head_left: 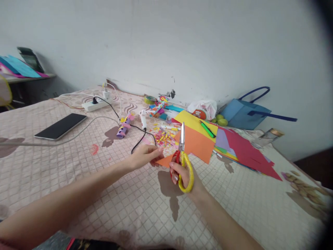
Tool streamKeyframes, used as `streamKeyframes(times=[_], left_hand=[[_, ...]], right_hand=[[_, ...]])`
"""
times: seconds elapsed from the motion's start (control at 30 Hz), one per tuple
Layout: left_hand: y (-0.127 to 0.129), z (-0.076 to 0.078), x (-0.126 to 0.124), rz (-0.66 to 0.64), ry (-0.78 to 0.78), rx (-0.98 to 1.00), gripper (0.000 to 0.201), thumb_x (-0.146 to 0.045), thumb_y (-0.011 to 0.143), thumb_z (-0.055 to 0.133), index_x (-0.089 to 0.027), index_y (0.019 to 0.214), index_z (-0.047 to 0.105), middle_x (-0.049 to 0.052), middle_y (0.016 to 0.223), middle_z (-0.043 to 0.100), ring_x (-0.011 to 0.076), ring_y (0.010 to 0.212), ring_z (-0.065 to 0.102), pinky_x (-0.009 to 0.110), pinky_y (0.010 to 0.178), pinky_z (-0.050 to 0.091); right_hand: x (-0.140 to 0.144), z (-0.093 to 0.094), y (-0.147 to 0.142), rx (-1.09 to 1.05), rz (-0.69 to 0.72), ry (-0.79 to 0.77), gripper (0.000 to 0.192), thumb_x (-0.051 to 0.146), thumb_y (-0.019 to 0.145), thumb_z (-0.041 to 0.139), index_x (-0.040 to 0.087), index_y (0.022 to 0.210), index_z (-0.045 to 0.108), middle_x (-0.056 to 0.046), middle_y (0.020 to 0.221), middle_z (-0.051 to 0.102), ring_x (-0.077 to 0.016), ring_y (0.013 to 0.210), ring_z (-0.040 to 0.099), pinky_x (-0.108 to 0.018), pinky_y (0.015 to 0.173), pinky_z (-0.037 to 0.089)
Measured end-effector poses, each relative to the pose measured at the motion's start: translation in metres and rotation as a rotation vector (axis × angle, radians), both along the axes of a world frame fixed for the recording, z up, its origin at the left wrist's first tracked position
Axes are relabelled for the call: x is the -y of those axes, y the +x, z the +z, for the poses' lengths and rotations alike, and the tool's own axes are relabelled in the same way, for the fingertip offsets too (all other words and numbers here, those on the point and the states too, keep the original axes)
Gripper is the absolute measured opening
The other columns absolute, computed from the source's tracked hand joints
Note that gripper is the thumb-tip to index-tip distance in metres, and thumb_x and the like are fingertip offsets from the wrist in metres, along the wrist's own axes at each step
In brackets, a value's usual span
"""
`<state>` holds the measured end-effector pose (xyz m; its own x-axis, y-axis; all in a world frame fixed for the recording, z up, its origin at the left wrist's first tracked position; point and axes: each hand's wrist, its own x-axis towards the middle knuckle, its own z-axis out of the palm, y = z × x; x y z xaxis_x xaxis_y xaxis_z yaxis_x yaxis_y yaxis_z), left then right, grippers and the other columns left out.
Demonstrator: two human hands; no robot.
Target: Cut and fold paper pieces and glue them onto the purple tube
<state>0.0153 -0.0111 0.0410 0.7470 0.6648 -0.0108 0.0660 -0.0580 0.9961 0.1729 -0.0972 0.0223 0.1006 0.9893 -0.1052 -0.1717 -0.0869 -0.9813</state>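
Observation:
My left hand [147, 155] pinches the left end of a small orange paper piece [165, 161] just above the patterned cloth. In my right hand [185, 173] is a pair of scissors [182, 139] with one red and one yellow handle; the blades point up and away and look closed. The paper's right end reaches my right hand's fingers, but I cannot tell whether they grip it. Behind the scissors lies a larger orange sheet [198, 145], partly under a yellow sheet [192, 121]. A green cutter or marker [207, 129] rests on the yellow sheet.
Small paper scraps [165, 138] lie beyond my hands. Left of them are a white glue gun [143, 119], a purple decorated roll [124, 126], a tablet [62, 126] and a power strip [96, 104] with cables. Red sheets [249, 151] and a blue bag [240, 113] are at right.

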Motion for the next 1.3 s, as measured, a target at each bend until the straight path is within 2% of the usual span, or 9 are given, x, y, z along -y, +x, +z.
streamKeyframes(times=[0.07, 0.17, 0.37, 0.6, 0.73, 0.93, 1.2, 1.3], left_hand=[[-0.001, -0.001, 0.0, -0.075, -0.057, -0.012, 0.038, -0.05, 0.074, 0.059, -0.013, 0.069, 0.063, 0.005, 0.063, 0.066, 0.0096, 0.054, 0.058, 0.018, 0.052, 0.046], [-0.001, -0.005, 0.0, -0.098, -0.106, -0.026, 0.033, -0.046, 0.069, 0.066, -0.013, 0.068, 0.063, 0.004, 0.061, 0.066, 0.0091, 0.052, 0.059, 0.017, 0.051, 0.046], [-0.002, -0.007, 0.0, -0.114, -0.14, -0.035, 0.029, -0.043, 0.069, 0.067, -0.014, 0.065, 0.063, 0.002, 0.057, 0.066, 0.0086, 0.049, 0.058, 0.017, 0.048, 0.045], [-0.003, -0.004, 0.003, -0.186, -0.156, -0.098, 0.031, -0.045, 0.07, 0.066, -0.014, 0.065, 0.064, 0.003, 0.058, 0.067, 0.008, 0.046, 0.056, 0.018, 0.049, 0.045], [-0.002, -0.006, 0.001, -0.151, -0.237, -0.079, 0.038, -0.05, 0.073, 0.06, -0.013, 0.068, 0.064, 0.006, 0.063, 0.068, 0.0101, 0.052, 0.06, 0.019, 0.051, 0.045], [0.0, -0.008, -0.002, -0.121, -0.388, -0.043, 0.064, -0.069, 0.073, 0.044, -0.008, 0.068, 0.064, 0.011, 0.061, 0.068, 0.013, 0.048, 0.059, 0.024, 0.051, 0.044], [-0.001, -0.008, -0.004, -0.138, -0.4, -0.051, 0.064, -0.069, 0.073, 0.045, -0.007, 0.069, 0.064, 0.012, 0.061, 0.068, 0.0136, 0.049, 0.059, 0.025, 0.051, 0.044], [-0.001, -0.008, -0.002, -0.128, -0.357, -0.075, 0.056, -0.063, 0.072, 0.052, -0.009, 0.071, 0.064, 0.01, 0.064, 0.069, 0.0124, 0.051, 0.059, 0.024, 0.052, 0.044]], right_hand=[[0.001, 0.0, 0.0, 0.027, -0.008, -0.012, 0.019, 0.03, 0.073, 0.059, 0.018, 0.068, 0.045, 0.009, 0.05, 0.047, -0.0031, 0.032, 0.038, -0.014, 0.032, 0.034], [0.001, 0.002, 0.0, 0.033, -0.005, -0.009, 0.018, 0.03, 0.073, 0.059, 0.019, 0.072, 0.045, 0.008, 0.054, 0.048, -0.0028, 0.034, 0.038, -0.015, 0.033, 0.035], [-0.001, 0.0, 0.002, 0.019, -0.002, 0.025, 0.021, 0.035, 0.076, 0.059, 0.018, 0.073, 0.047, 0.008, 0.056, 0.047, -0.0024, 0.035, 0.036, -0.015, 0.034, 0.034], [-0.002, -0.001, 0.004, 0.078, -0.048, 0.013, 0.021, 0.034, 0.075, 0.059, 0.018, 0.07, 0.046, 0.01, 0.045, 0.039, -0.0044, 0.034, 0.036, -0.016, 0.033, 0.033], [-0.004, -0.004, 0.005, 0.028, -0.111, 0.024, 0.022, 0.033, 0.073, 0.061, 0.018, 0.068, 0.046, 0.01, 0.045, 0.041, -0.0042, 0.034, 0.036, -0.016, 0.033, 0.034], [-0.011, -0.011, 0.011, -0.095, -0.147, 0.049, 0.023, 0.03, 0.071, 0.063, 0.019, 0.064, 0.044, 0.01, 0.045, 0.043, -0.0038, 0.032, 0.035, -0.016, 0.031, 0.033], [-0.012, -0.014, 0.013, -0.095, -0.167, 0.051, 0.024, 0.031, 0.069, 0.064, 0.02, 0.064, 0.043, 0.01, 0.045, 0.043, -0.0045, 0.029, 0.036, -0.016, 0.028, 0.031], [-0.01, -0.014, 0.009, -0.074, -0.154, 0.046, 0.023, 0.032, 0.07, 0.064, 0.02, 0.065, 0.044, 0.01, 0.044, 0.041, -0.0046, 0.031, 0.035, -0.016, 0.03, 0.032]])
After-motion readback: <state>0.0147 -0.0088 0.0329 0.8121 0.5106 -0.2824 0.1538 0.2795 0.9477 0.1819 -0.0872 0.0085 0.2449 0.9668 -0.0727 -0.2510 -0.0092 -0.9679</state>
